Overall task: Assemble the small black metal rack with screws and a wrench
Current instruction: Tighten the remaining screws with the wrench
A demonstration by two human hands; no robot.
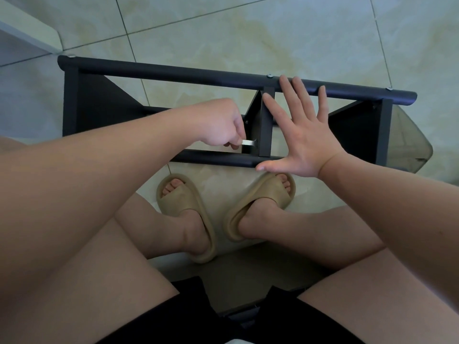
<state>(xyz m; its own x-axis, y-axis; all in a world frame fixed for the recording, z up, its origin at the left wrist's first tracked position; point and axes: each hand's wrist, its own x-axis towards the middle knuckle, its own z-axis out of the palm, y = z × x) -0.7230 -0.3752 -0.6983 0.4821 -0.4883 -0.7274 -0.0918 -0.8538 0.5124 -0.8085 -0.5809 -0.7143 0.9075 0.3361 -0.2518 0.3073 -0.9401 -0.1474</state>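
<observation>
The black metal rack (173,74) stands on the tiled floor in front of me, with a long top rail, a lower front rail and a middle upright panel. My left hand (221,122) pinches a small flat silver wrench (248,142), whose tip meets the left face of the middle upright near the lower rail. My right hand (305,135) is spread flat with straight fingers: the fingertips lie on the top rail and the middle upright, the thumb on the lower rail. Silver screw heads (269,76) show along the top rail.
My feet in beige slippers (188,214) sit just below the rack's lower rail, my knees on either side. A clear grey plastic piece (409,142) lies at the rack's right end. A white furniture edge (27,28) is at the upper left.
</observation>
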